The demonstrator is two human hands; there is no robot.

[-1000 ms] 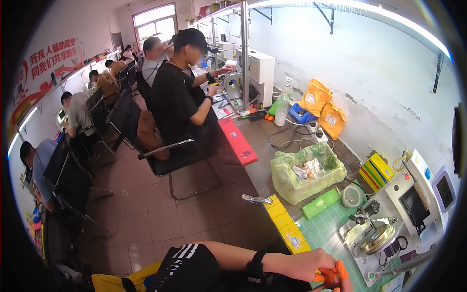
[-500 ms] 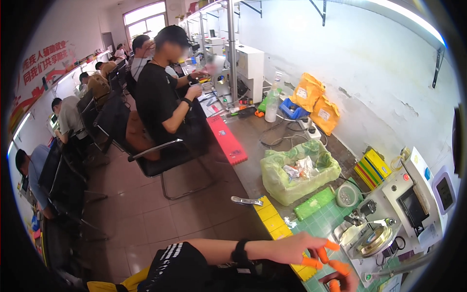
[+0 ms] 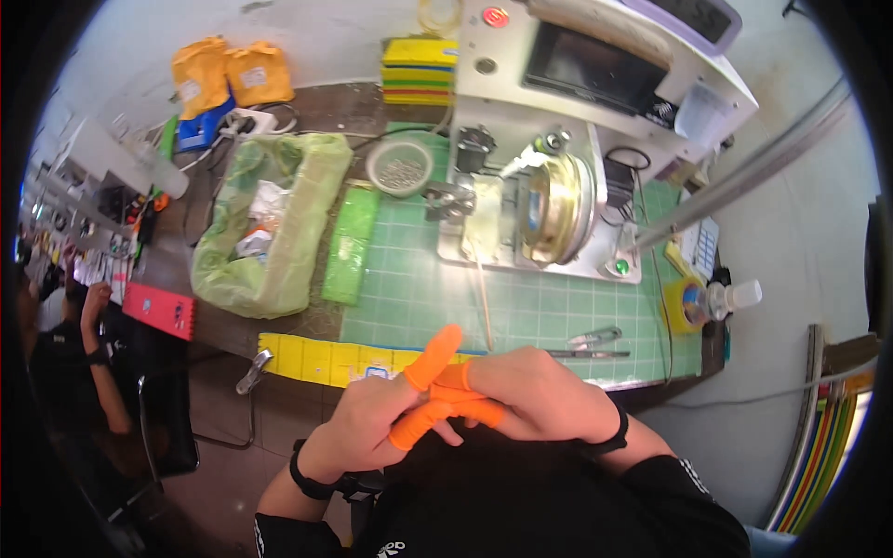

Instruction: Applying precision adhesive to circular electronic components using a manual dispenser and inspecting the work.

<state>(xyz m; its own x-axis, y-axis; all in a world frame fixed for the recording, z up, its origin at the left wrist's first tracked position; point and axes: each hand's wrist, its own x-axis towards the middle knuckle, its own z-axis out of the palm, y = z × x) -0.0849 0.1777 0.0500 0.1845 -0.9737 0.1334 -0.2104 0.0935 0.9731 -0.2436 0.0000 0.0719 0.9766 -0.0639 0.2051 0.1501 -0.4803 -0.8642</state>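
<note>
My left hand [image 3: 367,414] and my right hand [image 3: 539,395] meet over the bench's near edge. Both wear orange rubber finger cots [image 3: 431,361]. The left thumb points up, apart from the finger below it. Fingers of my right hand close in against the left fingers; whatever lies between them is hidden. Just beyond, a yellow strip [image 3: 312,361] runs along the edge of the green cutting mat [image 3: 419,312]. A thin wooden stick [image 3: 484,302] leans from the white benchtop machine [image 3: 484,88] toward my hands. Tweezers [image 3: 595,353] lie past my right hand.
A bin lined with a green bag [image 3: 321,223] stands left, beside a green packet [image 3: 352,251] and a round dish of small metal pieces [image 3: 400,167]. Right of the machine's wheel [image 3: 558,209] stands a yellow bottle [image 3: 684,302]. A co-worker [image 3: 79,372] sits far left.
My view has swung from the aisle and co-workers at the left round to the bench and machine. Both hands now appear together at the middle, their fingers touching.
</note>
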